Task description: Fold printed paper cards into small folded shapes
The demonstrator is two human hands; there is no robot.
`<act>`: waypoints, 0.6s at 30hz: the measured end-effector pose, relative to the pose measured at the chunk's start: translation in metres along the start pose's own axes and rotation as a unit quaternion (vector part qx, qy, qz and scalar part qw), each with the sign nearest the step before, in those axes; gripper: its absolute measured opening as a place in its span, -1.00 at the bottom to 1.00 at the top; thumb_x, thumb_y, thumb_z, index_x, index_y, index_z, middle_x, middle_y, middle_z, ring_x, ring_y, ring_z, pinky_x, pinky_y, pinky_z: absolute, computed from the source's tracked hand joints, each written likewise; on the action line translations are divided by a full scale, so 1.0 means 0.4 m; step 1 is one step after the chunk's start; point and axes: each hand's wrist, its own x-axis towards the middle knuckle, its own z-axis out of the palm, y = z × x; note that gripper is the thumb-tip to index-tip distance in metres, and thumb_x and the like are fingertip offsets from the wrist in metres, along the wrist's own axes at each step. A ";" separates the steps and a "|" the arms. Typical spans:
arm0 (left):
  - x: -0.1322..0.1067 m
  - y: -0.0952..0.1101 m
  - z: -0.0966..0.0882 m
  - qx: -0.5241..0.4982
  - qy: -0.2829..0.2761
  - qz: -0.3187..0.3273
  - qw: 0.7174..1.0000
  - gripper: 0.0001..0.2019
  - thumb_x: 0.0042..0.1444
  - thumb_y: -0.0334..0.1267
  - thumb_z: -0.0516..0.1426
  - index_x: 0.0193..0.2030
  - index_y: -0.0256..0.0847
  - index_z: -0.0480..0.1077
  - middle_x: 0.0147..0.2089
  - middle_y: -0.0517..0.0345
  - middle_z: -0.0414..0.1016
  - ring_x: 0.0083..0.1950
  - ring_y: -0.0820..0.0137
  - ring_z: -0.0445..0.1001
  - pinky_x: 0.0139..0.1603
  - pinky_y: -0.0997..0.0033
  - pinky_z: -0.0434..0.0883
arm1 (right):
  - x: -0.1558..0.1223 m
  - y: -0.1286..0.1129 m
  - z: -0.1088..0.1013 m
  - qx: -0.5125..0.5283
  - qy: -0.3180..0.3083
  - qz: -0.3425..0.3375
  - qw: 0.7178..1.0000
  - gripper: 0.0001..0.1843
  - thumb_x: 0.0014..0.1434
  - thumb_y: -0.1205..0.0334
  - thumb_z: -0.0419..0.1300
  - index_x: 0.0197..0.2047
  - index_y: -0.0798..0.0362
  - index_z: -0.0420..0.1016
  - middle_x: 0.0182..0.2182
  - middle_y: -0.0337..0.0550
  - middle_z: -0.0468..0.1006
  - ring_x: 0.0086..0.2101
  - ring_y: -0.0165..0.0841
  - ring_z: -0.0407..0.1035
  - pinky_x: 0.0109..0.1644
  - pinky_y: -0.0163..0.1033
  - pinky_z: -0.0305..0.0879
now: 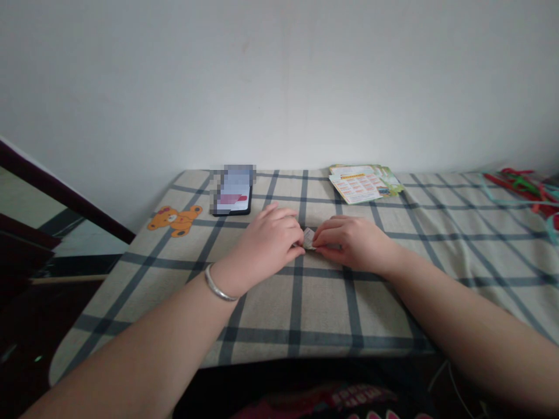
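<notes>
Ok quick one, typing fast: the thing that matters rn is a tiny paper piece [308, 237] sitting right in the gap btwn both hands, a bit past the middle of the checked tablecloth [271, 308]. Taking the paper as the clock centre, left hand [275, 238] comes in from abt 9 o'clock and right hand [356, 241] from abt 3, so they pretty much face each other across it. Neither one's really nearer tbh, fingertips of both are right at its edges. Grip-wise: right has thumb + fingers pinched narrow on the 3 o'clock side, clearly on the paper; left looks like the same kinda narrow pinch at 9, tho its fingers cover most of that contact. Long axis? Can't tell, too much is hidden, only a small angular patch shows. Looks-wise it's whitish-grey w/ faint darker marks (print maybe, too small to read), edges kinda crooked, prob folded or creased imo. Thin stuff, so I'd guess it bends easily and could slip if either pinch loosens. FYI other bits nearby, same clock: phone [233, 195] at abt 10, orange bear cutout [173, 221] farther out btwn 9 and 10, printed leaflets [362, 185] fanned out twd 1–2 near the wall [279, 87].
</notes>
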 end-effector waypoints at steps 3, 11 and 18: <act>0.003 0.001 0.000 0.009 0.000 -0.004 1.000 -0.96 0.10 -0.29 0.23 -0.35 -0.16 0.52 -0.23 0.15 0.55 0.09 0.22 0.39 0.32 -0.04 0.10 | 0.003 0.000 0.001 0.011 -0.005 0.007 1.000 -0.85 0.23 0.29 0.13 -0.25 0.06 0.55 -0.27 -0.14 0.56 -0.24 -0.35 0.42 -0.14 -0.27 0.27; 0.012 -0.007 -0.008 -0.020 -0.010 -0.026 0.999 -0.92 0.04 -0.38 0.23 -0.44 -0.17 0.52 -0.35 0.17 0.53 -0.05 0.25 0.45 0.17 0.13 0.26 | -0.003 -0.001 -0.008 -0.083 -0.014 0.073 0.994 -0.87 0.21 0.25 0.15 -0.29 0.02 0.54 -0.33 -0.18 0.53 -0.29 -0.35 0.38 -0.29 -0.28 0.14; 0.007 0.003 -0.009 -0.014 -0.005 -0.068 0.998 -0.90 0.05 -0.38 0.21 -0.46 -0.18 0.50 -0.35 0.18 0.52 -0.09 0.26 0.45 0.25 0.04 0.17 | -0.002 -0.014 -0.006 -0.102 -0.013 0.139 0.985 -0.85 0.18 0.22 0.14 -0.36 0.00 0.52 -0.34 -0.26 0.52 -0.43 -0.43 0.32 -0.41 -0.29 0.01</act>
